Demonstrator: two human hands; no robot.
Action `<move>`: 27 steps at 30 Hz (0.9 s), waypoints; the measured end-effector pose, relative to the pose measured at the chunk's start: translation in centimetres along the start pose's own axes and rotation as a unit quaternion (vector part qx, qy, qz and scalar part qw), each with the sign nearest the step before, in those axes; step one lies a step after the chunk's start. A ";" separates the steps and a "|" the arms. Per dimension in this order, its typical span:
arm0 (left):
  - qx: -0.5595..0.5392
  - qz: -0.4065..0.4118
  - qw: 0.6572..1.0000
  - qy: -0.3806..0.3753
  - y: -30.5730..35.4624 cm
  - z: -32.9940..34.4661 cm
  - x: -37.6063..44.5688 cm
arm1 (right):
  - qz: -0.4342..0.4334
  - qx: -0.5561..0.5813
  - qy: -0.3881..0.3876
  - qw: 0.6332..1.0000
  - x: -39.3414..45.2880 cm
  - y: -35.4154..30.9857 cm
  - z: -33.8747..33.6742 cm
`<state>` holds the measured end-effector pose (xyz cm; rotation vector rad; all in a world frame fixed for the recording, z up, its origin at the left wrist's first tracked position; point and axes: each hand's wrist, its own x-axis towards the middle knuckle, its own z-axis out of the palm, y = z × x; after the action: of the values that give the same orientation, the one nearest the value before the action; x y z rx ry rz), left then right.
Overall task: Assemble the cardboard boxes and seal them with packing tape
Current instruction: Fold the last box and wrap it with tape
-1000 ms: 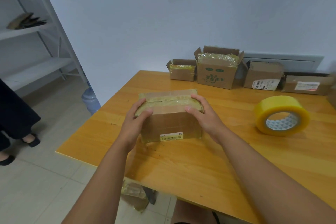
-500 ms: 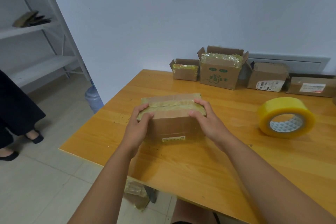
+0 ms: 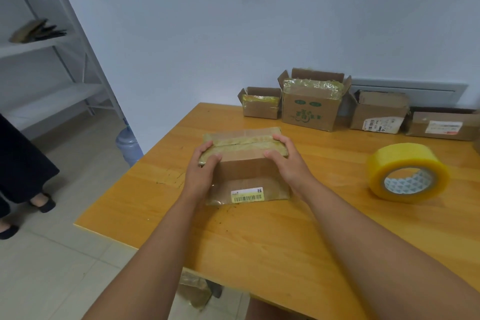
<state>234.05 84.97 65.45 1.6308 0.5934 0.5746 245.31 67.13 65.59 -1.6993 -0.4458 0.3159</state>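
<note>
A matt cardboard box [image 3: 246, 163] with glossy, wrinkled tape on top is gripped; beneath it, smooth varnished wood table [image 3: 259, 236]; right, glossy plastic tape roll [image 3: 407, 173].

A closed brown cardboard box [image 3: 246, 171], top flaps meeting under yellowed tape w/ a barcode label on its near face, sat upright on the wooden table's left half. A fat roll of yellow packing tape [image 3: 407, 173] stood on edge well apart, to its right.

The rightmost box [image 3: 444, 125] runs off the right edge.
</note>
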 end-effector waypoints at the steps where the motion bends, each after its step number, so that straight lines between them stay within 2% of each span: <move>1: 0.014 -0.001 1.000 -0.005 -0.3 0.1 0.4 | 0.008 -0.021 -0.004 1.000 0.3 0.3 -0.1; 3: 0.053 -0.007 0.998 -0.018 -0.8 0.0 1.0 | 0.019 -0.108 -0.010 0.994 0.7 1.5 -0.4; 6: 0.136 0.000 0.990 -0.044 -1.7 -0.8 1.7 | 0.017 -0.256 -0.017 0.966 0.7 2.9 -0.9; 9: 0.179 0.000 0.982 -0.061 -1.8 -1.3 2.4 | 0.012 -0.250 -0.036 0.967 1.0 2.8 -0.9; 10: 0.228 0.008 0.972 -0.053 -1.6 -1.1 2.7 | 0.015 -0.254 -0.040 0.966 1.0 2.7 -0.8; 12: 0.400 0.060 0.914 -0.029 -1.1 -0.2 3.1 | 0.022 -0.292 -0.042 0.955 1.2 2.3 -0.8; 14: 0.495 0.127 0.859 -0.031 -0.3 1.3 2.9 | 0.032 -0.339 -0.041 0.939 1.0 1.8 -0.9; 16: 0.518 0.145 0.839 -0.079 -0.2 2.3 2.1 | 0.038 -0.391 -0.030 0.919 0.5 1.1 -0.7; 19: 0.568 0.115 0.804 -0.133 -0.1 2.3 1.3 | 0.024 -0.464 -0.020 0.885 -0.5 0.2 -0.4; 22: 0.607 0.092 0.777 -0.140 0.6 2.6 0.5 | 0.013 -0.499 -0.029 0.866 -1.3 -0.4 -0.4; 27: 0.626 0.087 0.764 -0.130 0.4 3.9 -1.3 | -0.006 -0.533 0.004 0.846 -3.5 -1.4 -2.6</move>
<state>235.70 81.17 65.25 2.9999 0.6504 -0.0285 243.17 63.44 67.29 -2.7811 -0.6952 0.0179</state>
